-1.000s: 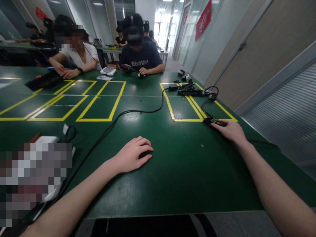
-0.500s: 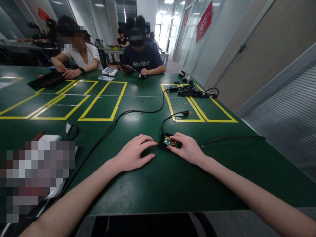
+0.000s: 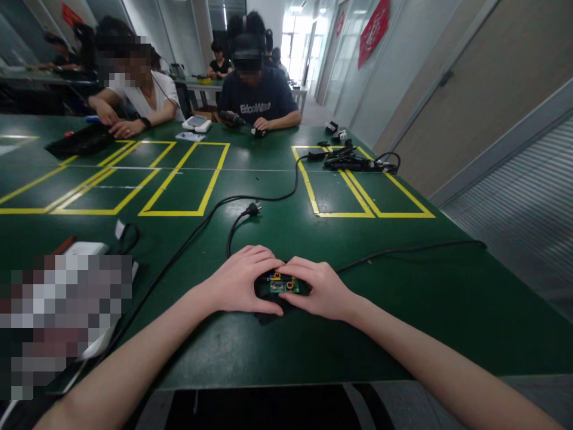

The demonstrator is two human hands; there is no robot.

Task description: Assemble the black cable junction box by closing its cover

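Note:
A small green circuit board with copper coils lies between my hands over the green table. My right hand is closed on its right end, fingertips on the far edge and thumb on the near edge. My left hand curls around the left end of the black plastic case that sits under the board; much of the case is hidden by my fingers. A short black cord with a plug runs out from behind my left hand. Another black cord leaves on the right.
Left of me lies a blurred-out item with a white edge. A long black cable crosses the table. Yellow tape outlines mark the far half. Black adapters with cords lie in a heap at far right. Two people work opposite.
My right hand has moved left and slightly nearer with the board and case. My left hand has closed around the left end. The plug has swung left along with them.

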